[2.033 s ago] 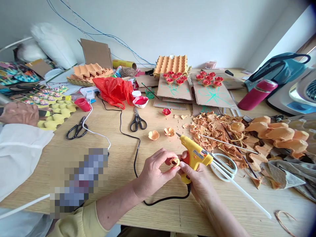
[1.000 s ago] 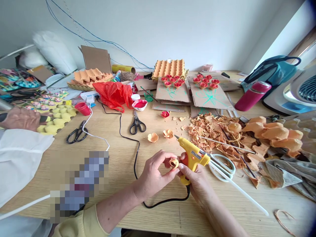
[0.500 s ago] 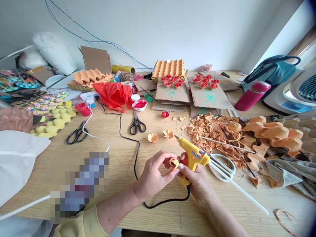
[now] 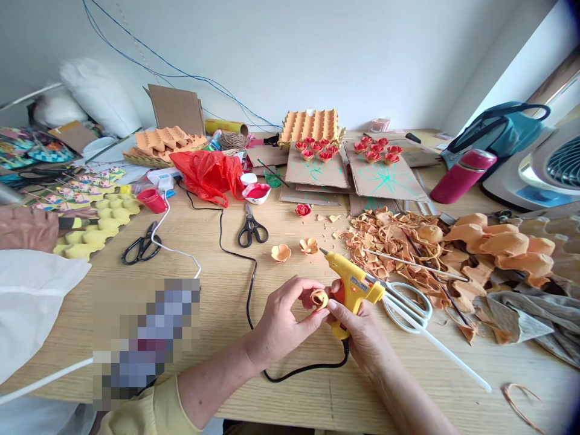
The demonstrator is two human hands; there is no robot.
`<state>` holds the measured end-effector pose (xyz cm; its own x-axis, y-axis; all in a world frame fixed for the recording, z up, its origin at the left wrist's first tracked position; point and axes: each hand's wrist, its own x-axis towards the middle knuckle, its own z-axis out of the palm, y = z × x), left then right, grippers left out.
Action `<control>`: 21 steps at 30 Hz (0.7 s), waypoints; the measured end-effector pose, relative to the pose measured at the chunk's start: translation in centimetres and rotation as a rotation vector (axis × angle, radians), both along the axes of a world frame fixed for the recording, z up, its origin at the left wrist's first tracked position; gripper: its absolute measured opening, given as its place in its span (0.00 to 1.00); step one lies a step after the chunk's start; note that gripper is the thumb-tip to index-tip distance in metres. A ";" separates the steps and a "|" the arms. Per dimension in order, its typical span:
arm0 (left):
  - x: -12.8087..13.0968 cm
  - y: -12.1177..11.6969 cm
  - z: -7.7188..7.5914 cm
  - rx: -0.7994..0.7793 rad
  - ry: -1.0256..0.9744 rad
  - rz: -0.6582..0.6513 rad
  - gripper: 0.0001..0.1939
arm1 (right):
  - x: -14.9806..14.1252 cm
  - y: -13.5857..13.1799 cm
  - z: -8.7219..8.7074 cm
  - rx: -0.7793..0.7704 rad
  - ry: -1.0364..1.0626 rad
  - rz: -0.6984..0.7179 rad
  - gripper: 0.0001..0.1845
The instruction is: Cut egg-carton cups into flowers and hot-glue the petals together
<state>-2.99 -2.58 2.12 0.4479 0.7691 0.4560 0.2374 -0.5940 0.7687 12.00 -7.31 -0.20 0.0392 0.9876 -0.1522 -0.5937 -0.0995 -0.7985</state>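
Note:
Between the thumb and fingers of my left hand [image 4: 285, 311] is a small rolled flower bud [image 4: 319, 298] of orange egg-carton pulp. My right hand [image 4: 357, 326] grips a yellow hot glue gun [image 4: 356, 284], its nozzle pointing up and left; the right thumb also touches the bud. A white glue stick [image 4: 439, 347] juts from the back of the gun, and a black cord runs from its handle. Just beyond the nozzle lie two orange carton flowers, one petal cup [image 4: 281, 252] and another [image 4: 309, 246]. A red flower [image 4: 302, 209] sits farther back.
Black-handled scissors [image 4: 252, 228] lie left of centre, a second pair [image 4: 141, 244] farther left. Carton scraps [image 4: 394, 241] and pale-handled scissors [image 4: 410, 308] are at right. Red flowers stand on cardboard [image 4: 385, 175] behind. Another person's hand [image 4: 29, 228] rests by a yellow egg tray [image 4: 104, 220].
My hands, the bud and the glue gun stay almost still. At far left, the other person's hand has shifted slightly left.

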 end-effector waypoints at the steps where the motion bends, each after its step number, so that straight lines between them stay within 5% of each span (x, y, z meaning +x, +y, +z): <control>1: 0.0 0.0 0.0 0.001 0.004 0.001 0.11 | 0.0 0.0 0.0 -0.002 -0.002 -0.004 0.18; 21: -0.1 0.2 -0.3 -0.048 -0.001 -0.013 0.11 | 0.1 -0.1 -0.2 0.013 0.017 0.001 0.18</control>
<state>-3.05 -2.43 1.86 0.4579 0.7840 0.4192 0.2293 -0.5597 0.7963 12.12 -7.39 -0.38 0.0360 0.9895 -0.1402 -0.6069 -0.0898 -0.7897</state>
